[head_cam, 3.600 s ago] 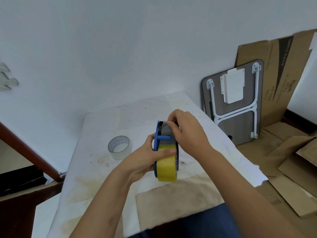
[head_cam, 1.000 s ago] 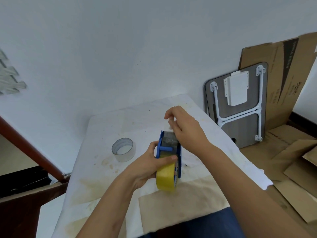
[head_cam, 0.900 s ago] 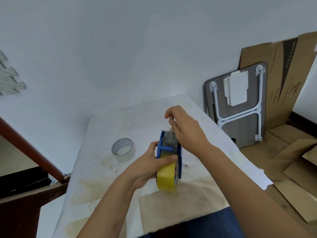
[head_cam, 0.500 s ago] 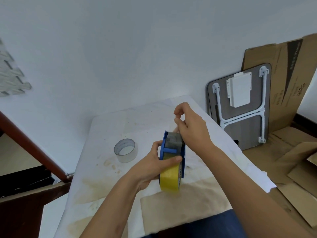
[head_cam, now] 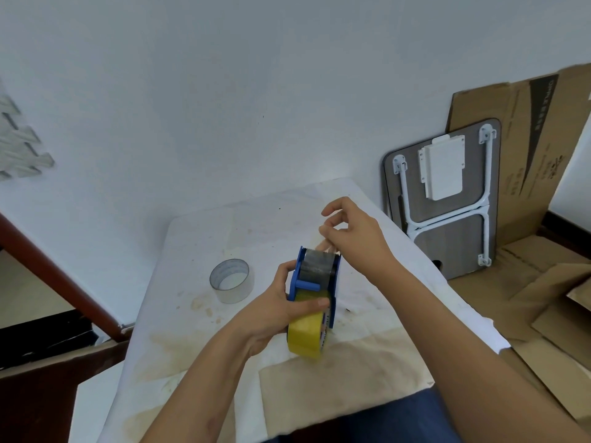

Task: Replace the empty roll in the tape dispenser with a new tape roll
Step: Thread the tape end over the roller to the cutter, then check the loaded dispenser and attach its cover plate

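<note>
My left hand (head_cam: 275, 310) grips a blue tape dispenser (head_cam: 315, 276) from the left side, thumb across the yellow tape roll (head_cam: 305, 334) seated in it. The dispenser is held above the table, its metal plate and cutting edge pointing away from me. My right hand (head_cam: 351, 235) hovers just beyond the dispenser's far end, thumb and forefinger pinched on the clear tape end (head_cam: 326, 246) drawn up over the plate. An empty roll (head_cam: 232, 284), a pale ring with almost no tape, stands on the table to the left of the dispenser.
The small table (head_cam: 198, 244) wears a stained white cover and meets a white wall. A folded grey lap table (head_cam: 447, 199) and flattened cardboard (head_cam: 527, 129) lean at the right. Brown wooden furniture (head_cam: 48, 270) lies left. Cardboard sheets cover the floor at right.
My right hand has lifted from the dispenser's top and drawn the tape end up and away over the plate. The left hand keeps its hold on the dispenser.
</note>
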Available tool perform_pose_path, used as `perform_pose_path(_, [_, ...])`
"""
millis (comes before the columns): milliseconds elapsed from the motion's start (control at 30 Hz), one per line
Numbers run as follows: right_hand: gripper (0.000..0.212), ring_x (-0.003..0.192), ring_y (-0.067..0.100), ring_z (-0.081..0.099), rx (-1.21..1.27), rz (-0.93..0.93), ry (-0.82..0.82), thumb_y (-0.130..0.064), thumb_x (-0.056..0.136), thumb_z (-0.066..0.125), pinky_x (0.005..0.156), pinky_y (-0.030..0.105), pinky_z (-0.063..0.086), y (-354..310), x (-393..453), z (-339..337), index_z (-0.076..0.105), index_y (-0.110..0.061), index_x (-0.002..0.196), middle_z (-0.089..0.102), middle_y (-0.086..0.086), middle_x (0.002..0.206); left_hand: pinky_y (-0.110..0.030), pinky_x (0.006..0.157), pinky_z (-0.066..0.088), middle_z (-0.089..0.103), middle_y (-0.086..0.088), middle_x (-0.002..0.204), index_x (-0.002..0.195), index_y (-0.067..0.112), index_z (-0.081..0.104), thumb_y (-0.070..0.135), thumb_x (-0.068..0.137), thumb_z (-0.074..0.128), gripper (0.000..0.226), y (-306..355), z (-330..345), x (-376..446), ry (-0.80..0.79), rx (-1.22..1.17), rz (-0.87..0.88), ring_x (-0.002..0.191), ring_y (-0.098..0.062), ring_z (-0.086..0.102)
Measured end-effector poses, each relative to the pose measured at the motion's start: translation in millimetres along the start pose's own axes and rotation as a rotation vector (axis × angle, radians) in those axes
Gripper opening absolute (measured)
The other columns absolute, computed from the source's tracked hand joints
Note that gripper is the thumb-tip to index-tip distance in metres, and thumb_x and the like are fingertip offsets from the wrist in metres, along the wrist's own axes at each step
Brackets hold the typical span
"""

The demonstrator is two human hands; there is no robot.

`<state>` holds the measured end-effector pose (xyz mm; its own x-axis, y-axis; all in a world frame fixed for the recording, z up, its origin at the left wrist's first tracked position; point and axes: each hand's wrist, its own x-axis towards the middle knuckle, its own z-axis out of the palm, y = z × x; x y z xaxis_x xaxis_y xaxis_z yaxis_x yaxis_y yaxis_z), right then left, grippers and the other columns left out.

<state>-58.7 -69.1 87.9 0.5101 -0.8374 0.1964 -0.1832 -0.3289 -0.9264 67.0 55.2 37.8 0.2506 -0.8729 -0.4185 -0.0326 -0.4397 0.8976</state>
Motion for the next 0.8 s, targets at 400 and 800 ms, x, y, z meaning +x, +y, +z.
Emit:
perform_pose_path(400, [0.010,0.071,0.011,0.055,-0.038,0.030,-0.066,-0.014,0.089,0.062,0.064,0.025,0.045,-0.7,6.6,-4.2,0.068,-0.017,0.096,0.062,-0.004,0.086,-0.054,0.097,0.055,0.066,-0.003,0.126,0.135,0.050,0.040,0.035,0.063,0.093,0.091,15.6,-10.7,-5.5,-0.023,0.006,0.078,0.113,-0.030,0.068])
perform_pose_path(800, [0.031,0.091,0.020,0.066,0.438,0.381,-0.388,-0.024,0.095,0.059,0.079,0.033,0.055,18.2,9.0,-4.4,0.063,-0.008,0.121,0.071,0.008,0.109,-0.034,0.072,0.061,0.068,-0.012,0.132,0.144,0.024,0.049,0.016,0.088,0.069,0.061,51.5,-28.7,-18.6,-0.184,-0.213,0.239,0.108,-0.028,0.071])
